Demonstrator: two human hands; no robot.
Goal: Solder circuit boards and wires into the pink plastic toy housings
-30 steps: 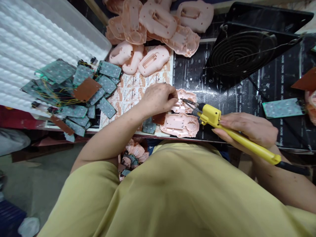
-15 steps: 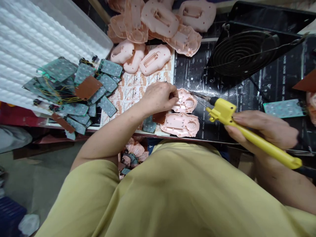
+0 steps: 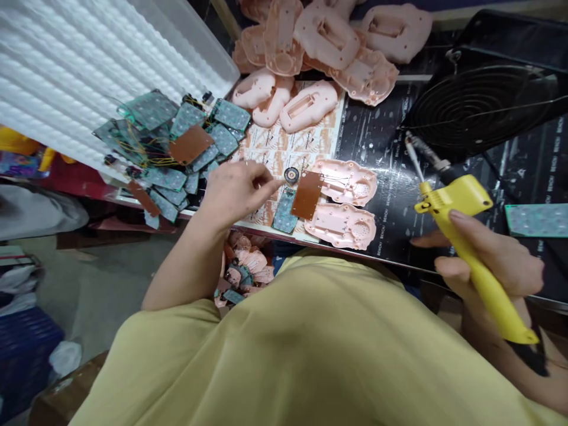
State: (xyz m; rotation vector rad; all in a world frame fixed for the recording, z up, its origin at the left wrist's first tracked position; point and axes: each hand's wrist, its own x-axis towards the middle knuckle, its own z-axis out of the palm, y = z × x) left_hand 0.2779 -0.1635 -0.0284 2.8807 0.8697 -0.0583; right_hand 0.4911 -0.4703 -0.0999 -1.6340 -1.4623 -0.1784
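My left hand (image 3: 239, 192) is closed in a pinch, thumb and forefinger together at the left edge of a small round speaker (image 3: 291, 176). Just below the speaker lie a green circuit board (image 3: 285, 212) and a brown circuit board (image 3: 307, 195). The brown board overlaps the left ends of two pink plastic shell halves, the upper shell (image 3: 350, 182) and the lower shell (image 3: 341, 226), both inside up. Thin wires show between the brown board and the upper shell. My right hand (image 3: 492, 254) grips a yellow soldering iron (image 3: 465, 231), its tip raised toward the upper left, apart from the boards.
A heap of wired circuit boards (image 3: 164, 142) lies at left beside a white ribbed sheet (image 3: 110, 65). Pink shells (image 3: 326, 32) are piled at the back. A black fan (image 3: 479, 100) stands at back right, and another green board (image 3: 536, 220) lies at far right.
My left hand has moved left off the upper shell, uncovering the speaker and the brown board. The soldering iron has drawn back to the right and tilted more upright. The view has shifted.
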